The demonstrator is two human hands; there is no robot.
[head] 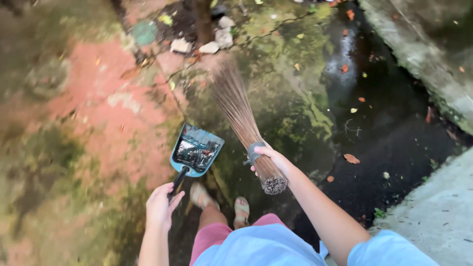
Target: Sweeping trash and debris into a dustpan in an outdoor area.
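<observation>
Right fingers: curled tight around the bound end of the stick broom (241,111), just above its cut butt; the grey binding band sits right at the fingertips.
Right hand (270,158): over the dark wet ground, arm reaching in from lower right.
Stick broom: slants up and left from the grip, its brown bristles fanning out and blurring toward the mossy pavement (290,98).
Left fingers: closed round the dark handle of the dustpan (196,150); the handle runs up out of the fist.
Left hand (161,206): low in view, left of the sandalled feet (219,202).
Dustpan: blue, holding dark debris, lying just left of the broom's bristles.
Surroundings: reddish worn pavement left, black puddle (384,123) with scattered leaves right, white stones (217,39) ahead.
</observation>
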